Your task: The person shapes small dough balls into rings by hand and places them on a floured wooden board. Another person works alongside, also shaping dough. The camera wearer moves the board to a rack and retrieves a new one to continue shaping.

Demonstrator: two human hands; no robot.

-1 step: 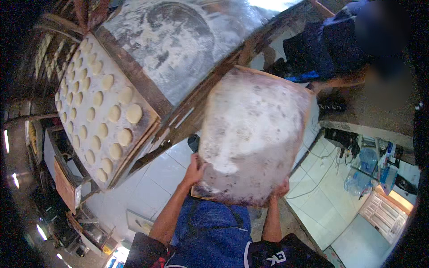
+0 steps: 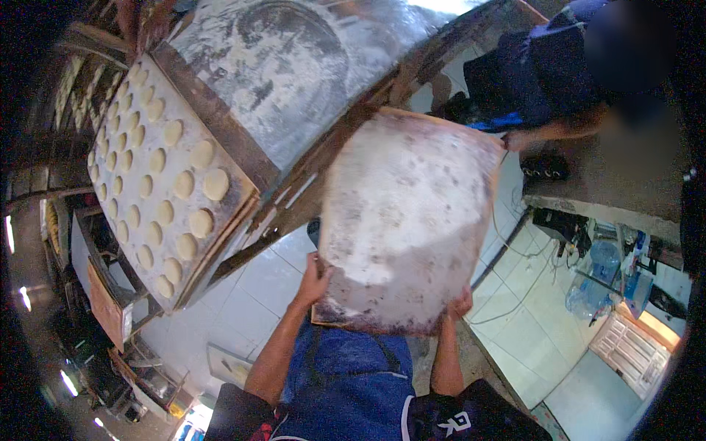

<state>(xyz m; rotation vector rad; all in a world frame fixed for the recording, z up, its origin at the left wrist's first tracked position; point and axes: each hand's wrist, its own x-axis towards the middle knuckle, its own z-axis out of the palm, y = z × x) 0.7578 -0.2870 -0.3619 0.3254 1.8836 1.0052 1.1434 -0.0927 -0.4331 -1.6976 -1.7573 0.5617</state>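
Note:
A flour-dusted wooden board (image 2: 404, 213) is held low in front of me, over a blue apron. My left hand (image 2: 314, 279) is closed on its left edge near the lower corner, and my right hand (image 2: 456, 303) grips the lower right corner. At the board's far right corner, a co-worker's hand (image 2: 515, 140) touches it. To the left, a large board (image 2: 176, 290) carries several rows of pale dough rounds (image 2: 215, 184), stacked on at least one other board.
A floured worktop (image 2: 309, 103) spans the top, with another person's hand (image 2: 140, 22) at its left. A person in dark clothing (image 2: 529, 66) is at upper right. Racks and panels (image 2: 107, 301) line the left; water bottles (image 2: 604, 257) and cables lie on the right, beyond the tiled floor (image 2: 515, 331).
The held board has shifted slightly up and to the left, with both my hands and the co-worker's hand moving along with it.

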